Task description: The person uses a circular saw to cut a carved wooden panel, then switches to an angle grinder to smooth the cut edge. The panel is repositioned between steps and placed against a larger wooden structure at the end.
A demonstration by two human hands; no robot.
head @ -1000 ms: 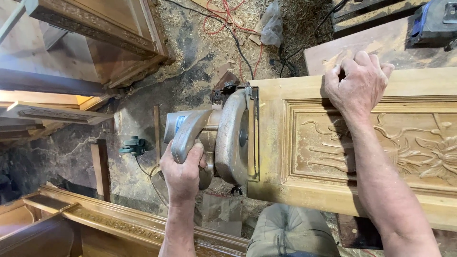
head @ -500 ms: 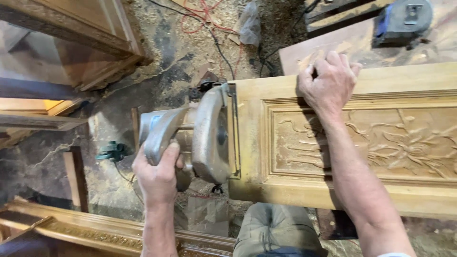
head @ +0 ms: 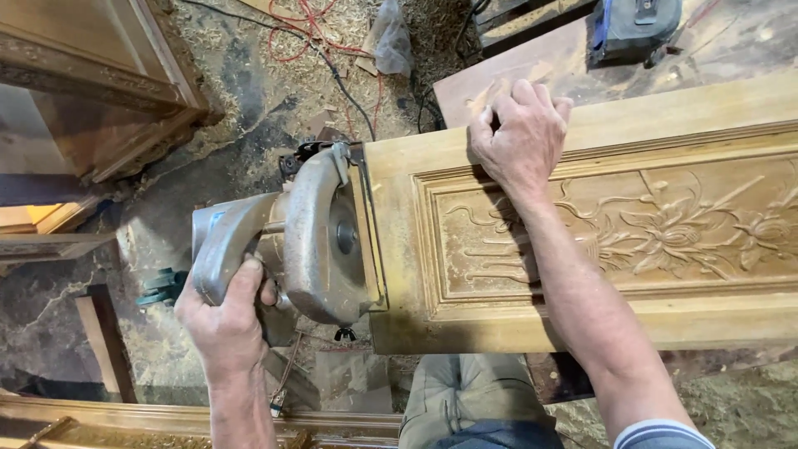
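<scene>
**Saw at the end of the carved panel**

We look down on a workshop floor strewn with sawdust and shavings, with red and black cables trailing across it. Carved wooden furniture frames stand at the upper left, and another moulded frame lies along the bottom edge. A dark power tool sits on a board at the top right.

The carved wooden panel lies flat, its long axis running left to right, its floral relief facing up. The circular saw sits against the panel's left end, its blade guard lying along that short edge and its handle pointing left, away from the wood.

Our left hand is clenched around the saw's handle. Our right hand presses down on the panel's far rail, fingers curled over its edge.
</scene>
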